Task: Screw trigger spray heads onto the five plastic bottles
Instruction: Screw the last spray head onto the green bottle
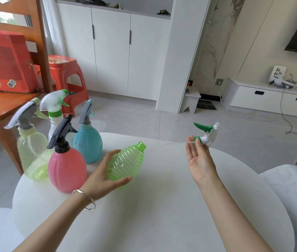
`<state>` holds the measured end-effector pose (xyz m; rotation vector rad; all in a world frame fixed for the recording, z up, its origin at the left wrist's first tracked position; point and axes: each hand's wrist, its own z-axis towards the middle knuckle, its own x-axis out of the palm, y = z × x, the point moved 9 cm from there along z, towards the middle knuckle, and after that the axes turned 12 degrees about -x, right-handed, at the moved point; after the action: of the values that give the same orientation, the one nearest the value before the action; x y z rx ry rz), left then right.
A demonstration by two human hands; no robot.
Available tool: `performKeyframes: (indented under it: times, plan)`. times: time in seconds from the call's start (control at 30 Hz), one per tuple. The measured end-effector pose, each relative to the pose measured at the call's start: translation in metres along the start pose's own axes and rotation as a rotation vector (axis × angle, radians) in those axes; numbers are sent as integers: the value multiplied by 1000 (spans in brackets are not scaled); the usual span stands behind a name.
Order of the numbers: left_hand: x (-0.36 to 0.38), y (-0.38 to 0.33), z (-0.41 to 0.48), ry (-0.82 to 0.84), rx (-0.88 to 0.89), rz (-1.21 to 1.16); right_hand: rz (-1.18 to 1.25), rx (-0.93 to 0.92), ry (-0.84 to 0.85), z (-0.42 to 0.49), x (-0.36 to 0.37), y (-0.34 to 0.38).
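Take the pink bottle [67, 169] on the white table [162, 206] as your marker: it stands capped with a black trigger head. Left of it and touching is the pale yellow bottle [32, 155]; behind it the white bottle [54, 122] with green collar, and behind to the right the blue bottle [87, 145], all with heads on. Just right of the pink one, your left hand [104, 177] cups the ribbed green bottle [125, 161], tilted, neck bare. Well to the right, your right hand [199, 157], palm open, pinches the white-and-green spray head [207, 134] at its fingertips.
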<state>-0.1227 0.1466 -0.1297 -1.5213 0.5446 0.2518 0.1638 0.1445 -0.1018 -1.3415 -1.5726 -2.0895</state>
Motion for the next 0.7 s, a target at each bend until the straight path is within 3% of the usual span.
performKeyframes:
  times: [0.43, 0.7]
  plan:
    - [10, -1, -2, 93, -6, 3, 15, 51, 89, -7, 13, -11]
    - [23, -23, -9, 267, -43, -278, -444, 150, 557, -43, 45, -46]
